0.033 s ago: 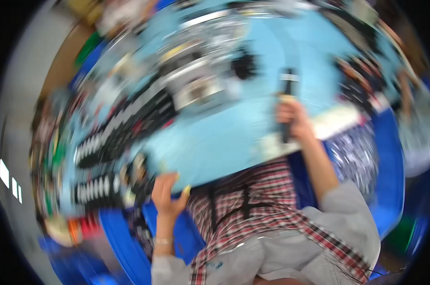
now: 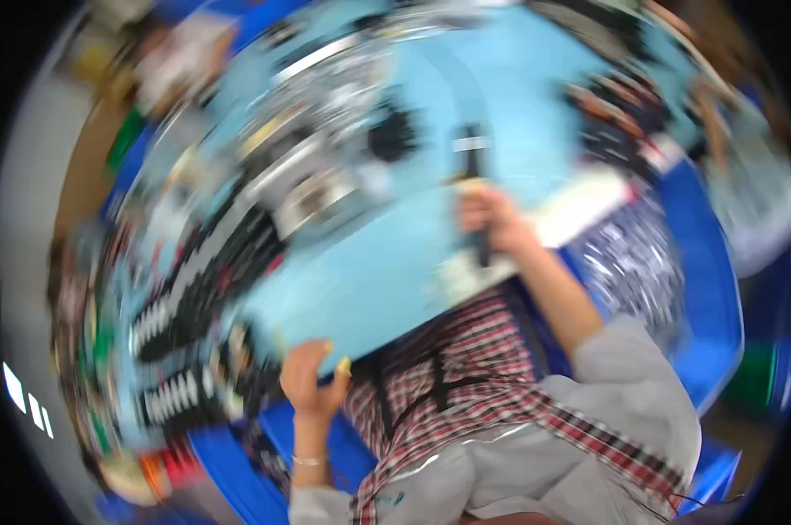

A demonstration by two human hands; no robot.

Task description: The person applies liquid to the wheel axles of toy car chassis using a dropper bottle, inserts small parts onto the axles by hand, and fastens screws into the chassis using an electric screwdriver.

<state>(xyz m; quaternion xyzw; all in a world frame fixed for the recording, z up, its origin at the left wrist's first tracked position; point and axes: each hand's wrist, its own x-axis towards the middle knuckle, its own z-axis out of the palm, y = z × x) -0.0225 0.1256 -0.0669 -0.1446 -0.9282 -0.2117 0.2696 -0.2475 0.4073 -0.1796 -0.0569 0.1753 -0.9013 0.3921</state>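
Note:
My right hand (image 2: 498, 220) is closed around a slim black strap-like piece (image 2: 472, 159) with a white band near its far end, held over the light blue table (image 2: 351, 284). Blur hides its exact kind. Below that hand lies a pale flat piece (image 2: 465, 273) at the table's near edge. My left hand (image 2: 310, 378) rests by the near left edge, thumb and fingers apart, with nothing visible in it. Yellow coverings show on its fingertips. Just left of it lie black pieces with white bands (image 2: 175, 395), side by side.
A grey-white device (image 2: 303, 188) stands mid-table, with a black frilly object (image 2: 393, 131) beyond it. More banded black pieces (image 2: 225, 254) lie at left. A blue bin (image 2: 714, 262) at right holds shiny clear plastic (image 2: 631, 254). Another person's arm (image 2: 713, 131) shows at far right.
The whole view has swung, so the table and its contents sit farther left and tilted. My right hand keeps its hold on the black strap-like piece; my left hand stays spread.

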